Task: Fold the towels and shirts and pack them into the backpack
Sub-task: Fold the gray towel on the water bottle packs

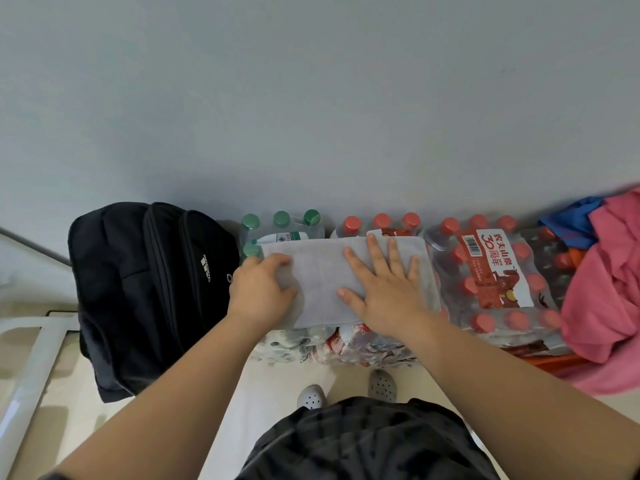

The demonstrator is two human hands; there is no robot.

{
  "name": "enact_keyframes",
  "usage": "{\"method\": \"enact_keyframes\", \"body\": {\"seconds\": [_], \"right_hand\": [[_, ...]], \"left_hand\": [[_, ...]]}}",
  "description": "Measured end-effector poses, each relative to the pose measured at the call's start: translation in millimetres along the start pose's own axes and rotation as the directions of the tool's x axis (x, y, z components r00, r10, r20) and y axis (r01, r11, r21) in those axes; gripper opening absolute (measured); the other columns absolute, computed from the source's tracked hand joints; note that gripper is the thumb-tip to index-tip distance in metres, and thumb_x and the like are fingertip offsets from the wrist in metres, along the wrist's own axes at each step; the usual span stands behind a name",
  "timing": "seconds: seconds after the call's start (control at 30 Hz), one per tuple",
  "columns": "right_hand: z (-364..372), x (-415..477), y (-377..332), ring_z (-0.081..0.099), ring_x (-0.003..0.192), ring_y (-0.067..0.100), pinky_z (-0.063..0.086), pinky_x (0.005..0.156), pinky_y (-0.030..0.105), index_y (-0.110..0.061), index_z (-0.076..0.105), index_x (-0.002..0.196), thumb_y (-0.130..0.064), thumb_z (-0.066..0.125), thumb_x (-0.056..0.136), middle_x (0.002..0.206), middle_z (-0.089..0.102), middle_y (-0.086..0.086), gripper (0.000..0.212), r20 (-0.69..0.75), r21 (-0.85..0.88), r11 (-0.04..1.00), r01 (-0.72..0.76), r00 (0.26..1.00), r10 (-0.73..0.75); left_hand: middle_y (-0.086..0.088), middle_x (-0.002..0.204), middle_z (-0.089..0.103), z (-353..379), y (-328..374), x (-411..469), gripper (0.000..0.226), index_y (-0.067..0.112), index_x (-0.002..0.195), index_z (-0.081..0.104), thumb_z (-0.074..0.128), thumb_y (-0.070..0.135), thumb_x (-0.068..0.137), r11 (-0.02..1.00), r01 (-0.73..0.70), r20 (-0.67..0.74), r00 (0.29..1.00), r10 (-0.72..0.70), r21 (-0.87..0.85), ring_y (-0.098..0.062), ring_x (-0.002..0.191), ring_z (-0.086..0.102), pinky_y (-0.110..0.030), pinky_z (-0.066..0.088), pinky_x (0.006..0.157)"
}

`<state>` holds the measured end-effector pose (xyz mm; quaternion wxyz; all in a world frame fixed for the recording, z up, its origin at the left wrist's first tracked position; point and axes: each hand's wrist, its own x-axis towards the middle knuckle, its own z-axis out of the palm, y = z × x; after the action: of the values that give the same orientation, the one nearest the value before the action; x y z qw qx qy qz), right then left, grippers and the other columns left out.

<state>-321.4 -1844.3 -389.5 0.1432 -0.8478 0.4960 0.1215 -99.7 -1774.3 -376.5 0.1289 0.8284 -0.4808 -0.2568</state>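
- We see a folded grey towel (318, 282) lying flat on top of shrink-wrapped packs of water bottles, against the far wall.
- The left hand (261, 289) grips the towel's left edge, fingers curled over it.
- The right hand (384, 292) presses flat on the towel's right half, fingers straight and spread apart.
- A black backpack (149, 292) stands on the floor (273, 393) just left of the packs, close to the left hand.
- The green-capped bottles (282, 220) sit under the towel's far left part; the red-capped bottles (485, 271) are to the right.
- A pile of clothes, with a pink garment (609, 289) and a blue one (571, 223), lies at the far right, partly over the red-capped pack.
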Motion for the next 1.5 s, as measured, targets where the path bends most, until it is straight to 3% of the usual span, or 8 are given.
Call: {"method": "enact_keyframes", "body": {"seconds": [0.2,0.4,0.57,0.77,0.93,1.1,1.27,1.5], "right_hand": [[6,3,2,-0.043,0.142,0.026,-0.017,0.115,0.065,-0.051,-0.025,0.149,-0.078,0.018,0.091,0.156,-0.043,-0.009,0.077,0.021,0.006,1.0,-0.026,0.999,0.026],[4,2,0,-0.044,0.141,0.027,-0.015,0.116,0.065,-0.052,-0.028,0.147,-0.078,0.017,0.091,0.155,-0.045,-0.008,0.076,0.04,0.001,1.0,-0.028,0.999,0.028],[1,2,4,-0.045,0.141,0.024,-0.018,0.117,0.062,-0.052,-0.026,0.148,-0.078,0.014,0.091,0.155,-0.045,-0.01,0.075,0.056,0.028,1.0,-0.002,0.998,0.0],[-11,-15,35,-0.011,0.153,0.007,-0.005,0.125,0.041,-0.039,0.02,0.158,-0.063,0.033,0.099,0.167,-0.003,-0.015,0.065,-0.127,0.39,0.918,0.071,0.992,-0.022],[-20,-36,74,0.021,0.14,-0.004,0.019,0.12,0.027,-0.028,0.041,0.151,-0.049,0.045,0.1,0.159,0.031,-0.01,0.056,-0.169,0.704,0.705,0.087,0.984,0.048],[-29,-43,113,0.038,0.138,-0.001,0.034,0.119,0.034,-0.04,0.041,0.149,-0.056,0.042,0.097,0.151,0.045,-0.016,0.055,-0.06,0.91,0.414,0.034,0.997,0.05],[-32,-43,139,0.035,0.143,0.004,0.031,0.12,0.04,-0.062,0.039,0.14,-0.054,0.044,0.1,0.155,0.04,-0.017,0.041,0.063,0.96,0.277,-0.031,0.993,-0.105],[-39,-33,149,0.042,0.132,0.002,0.034,0.104,0.018,-0.034,0.046,0.148,-0.034,0.048,0.105,0.143,0.046,-0.016,0.043,0.06,0.885,0.463,0.053,0.972,-0.226]], "left_hand": [[-0.001,0.123,0.046,-6,1,2,0.05,0.036,0.122,0.063,0.065,0.011,0.079,0.957,0.061,0.055,0.997,-0.047,-0.282,-0.02,0.102,0.055,-0.026,0.046,0.087],[-0.003,0.109,0.063,-20,6,-5,0.043,0.038,0.094,0.069,0.071,0.002,0.072,0.803,0.164,0.203,0.978,-0.055,-0.573,-0.025,0.085,0.063,-0.039,0.057,0.074],[-0.002,0.116,0.06,-31,14,-17,0.054,0.039,0.111,0.066,0.065,-0.004,0.078,0.78,0.1,0.16,0.987,0.001,-0.617,-0.025,0.091,0.065,-0.039,0.057,0.076],[-0.009,0.098,0.074,-47,47,-31,0.061,0.043,0.12,0.064,0.073,-0.001,0.078,0.743,-0.015,0.081,0.992,0.093,-0.669,-0.03,0.085,0.072,-0.046,0.062,0.079],[-0.002,0.108,0.069,-32,113,-32,0.061,0.035,0.126,0.061,0.067,0.003,0.074,0.831,-0.148,0.07,0.973,0.219,-0.537,-0.014,0.075,0.068,-0.025,0.054,0.064],[0.002,0.131,0.052,19,174,-20,0.066,0.022,0.137,0.056,0.069,0.01,0.074,0.934,-0.181,0.115,0.967,0.226,-0.309,-0.015,0.112,0.058,-0.021,0.043,0.095],[-0.009,0.138,0.055,61,207,-9,0.063,0.014,0.139,0.055,0.069,0.019,0.079,0.975,-0.16,0.147,0.972,0.182,-0.154,-0.021,0.125,0.054,-0.017,0.036,0.096],[0.004,0.122,0.059,75,211,-20,0.045,0.021,0.123,0.056,0.065,0.008,0.081,0.96,-0.102,0.046,0.992,0.118,-0.26,-0.013,0.111,0.058,-0.023,0.042,0.092]]}}
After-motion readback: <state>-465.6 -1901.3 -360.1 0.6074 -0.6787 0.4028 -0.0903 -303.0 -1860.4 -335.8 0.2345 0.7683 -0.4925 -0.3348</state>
